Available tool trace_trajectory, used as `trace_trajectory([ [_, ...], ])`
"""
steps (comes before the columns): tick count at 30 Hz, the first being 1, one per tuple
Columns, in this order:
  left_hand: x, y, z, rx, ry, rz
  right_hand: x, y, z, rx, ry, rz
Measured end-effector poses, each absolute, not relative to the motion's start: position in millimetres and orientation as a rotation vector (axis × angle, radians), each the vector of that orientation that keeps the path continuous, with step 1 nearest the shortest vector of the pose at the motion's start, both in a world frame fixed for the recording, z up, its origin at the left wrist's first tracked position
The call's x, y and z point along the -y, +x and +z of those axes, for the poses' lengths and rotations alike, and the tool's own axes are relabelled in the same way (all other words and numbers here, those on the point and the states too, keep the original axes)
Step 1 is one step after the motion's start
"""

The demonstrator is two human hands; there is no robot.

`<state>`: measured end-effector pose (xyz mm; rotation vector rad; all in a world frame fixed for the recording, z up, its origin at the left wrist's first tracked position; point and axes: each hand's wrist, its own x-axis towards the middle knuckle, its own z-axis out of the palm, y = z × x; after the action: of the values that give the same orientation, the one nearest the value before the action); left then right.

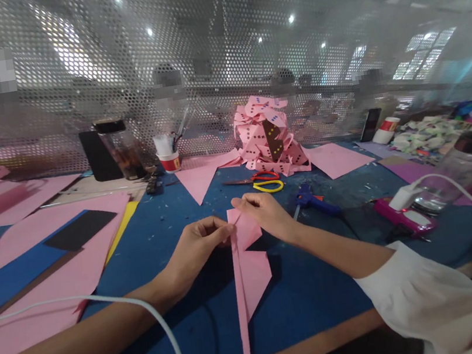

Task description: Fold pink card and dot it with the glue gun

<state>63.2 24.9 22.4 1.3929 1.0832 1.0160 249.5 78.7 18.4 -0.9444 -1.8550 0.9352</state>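
Note:
A pink sheet of paper (254, 275), with angular cuts along its right side and a long narrow fold down its left, lies over the table's front part. My left hand (200, 247) pinches its folded left edge near the top. At the top corner my right hand (263, 214) is closed on the same paper, thumb and fingers together. Just beyond the hands are scissors (269, 185) with red and yellow handles. A blue glue gun (317, 201) rests to the right of my right hand.
At the back stands a heap of dotted pink paper pieces (263, 137). Pink sheets with blue and black strips (79, 230) lie left; a white cable (165, 329) crosses my left forearm. Right are a magenta power strip (404, 217) and a clear jar (461, 173).

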Motion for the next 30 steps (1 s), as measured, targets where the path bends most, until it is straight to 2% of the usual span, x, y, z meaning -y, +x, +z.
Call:
trace_trajectory([
  [7, -22.9, 65.8, 26.4, -1.092, 1.422, 0.977, -69.8, 245.3, 25.3, 1.922, -0.864, 1.003],
  [30, -28.8, 62.6, 18.1, -1.102, 1.472, 1.016, -65.3, 245.7, 23.2, 1.950, -0.906, 0.926],
])
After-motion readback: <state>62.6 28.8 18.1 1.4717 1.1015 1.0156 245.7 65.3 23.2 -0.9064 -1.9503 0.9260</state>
